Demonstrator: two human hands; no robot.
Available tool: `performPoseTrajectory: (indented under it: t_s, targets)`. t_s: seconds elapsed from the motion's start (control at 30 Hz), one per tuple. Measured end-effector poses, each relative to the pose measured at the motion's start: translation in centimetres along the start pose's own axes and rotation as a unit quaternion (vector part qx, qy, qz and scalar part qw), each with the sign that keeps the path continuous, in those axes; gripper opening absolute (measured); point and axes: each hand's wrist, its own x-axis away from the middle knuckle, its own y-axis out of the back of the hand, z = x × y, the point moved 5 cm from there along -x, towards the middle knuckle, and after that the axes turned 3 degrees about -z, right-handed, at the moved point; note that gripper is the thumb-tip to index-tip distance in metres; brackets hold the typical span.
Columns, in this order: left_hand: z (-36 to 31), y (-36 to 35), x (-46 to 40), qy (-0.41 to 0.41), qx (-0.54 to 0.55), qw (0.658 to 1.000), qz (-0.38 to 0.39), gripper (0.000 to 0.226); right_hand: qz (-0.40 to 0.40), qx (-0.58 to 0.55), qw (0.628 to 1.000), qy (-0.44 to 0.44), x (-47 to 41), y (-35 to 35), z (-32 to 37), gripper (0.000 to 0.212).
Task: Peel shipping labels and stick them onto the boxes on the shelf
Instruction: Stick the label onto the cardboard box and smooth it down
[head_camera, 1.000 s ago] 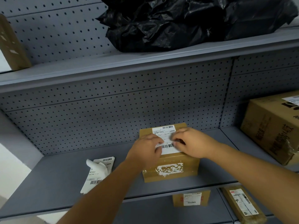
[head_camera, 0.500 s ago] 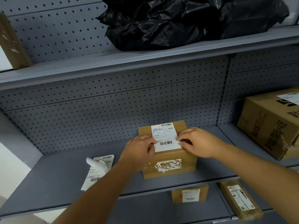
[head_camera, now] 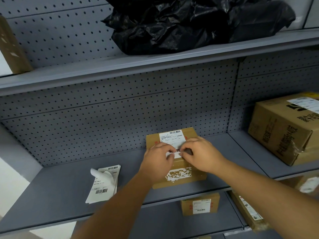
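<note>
Shipping label (head_camera: 173,139), white paper with barcodes: lay flat on top of small brown cardboard box (head_camera: 179,171), its near edge under both sets of fingertips.

Well off to the left of the hands: loose stack of white printed label sheets (head_camera: 103,183), one corner curled up, lying on grey metal shelf (head_camera: 57,192), untouched.

Left hand (head_camera: 158,163): fingers curled and close together, tips pressed on the label's near left edge; held nothing that could be seen, though the palm side was hidden. Right hand (head_camera: 201,155): touching or nearly touching the left, fingers likewise narrow, tips bearing on the near right edge, close to the barcode.

Step judged to be smoothing down. Done well by pressing from the middle outward toward each hand's own side, so that no air stayed trapped, then running along the near edge and the corners. Light pressure probably enough; box small, likely to slide on the smooth shelf if pushed sideways.

Far right of the hands: larger brown carton (head_camera: 283,135), already labelled.
</note>
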Motion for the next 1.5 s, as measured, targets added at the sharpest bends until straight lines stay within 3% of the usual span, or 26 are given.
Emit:
performPoseTrajectory:
  t_s: [0.4,0.53,0.8,0.93,1.23,1.5]
  targets:
    - [3.4,2.8,1.2,0.027,-0.029,0.999,-0.017,0.025,-0.015,0.0,0.998,-0.066,0.6,1.6,-1.4,0.009]
    - [4.5,3.8,1.6,0.048,-0.019,0.998,-0.039,0.021,-0.019,0.002,0.997,-0.073,0.1,1.4,-0.3,0.014]
    - [8.3,7.2,3.4,0.13,-0.014,0.99,-0.054,0.025,0.017,-0.032,0.998,-0.047,-1.9,-1.1,6.1,0.033]
    - [10.7,9.2,4.9,0.159,0.001,0.985,-0.072,0.038,0.03,-0.041,0.998,-0.026,-3.3,-3.0,9.6,0.04]
    - [17.6,14.4,9.5,0.215,0.003,0.967,-0.138,0.046,0.053,-0.042,0.998,0.019,-6.0,-8.7,17.7,0.042]
    - [23.4,16.7,13.4,0.282,0.022,0.947,-0.151,0.045,0.125,-0.059,0.99,0.021,-7.3,-15.9,22.5,0.045]
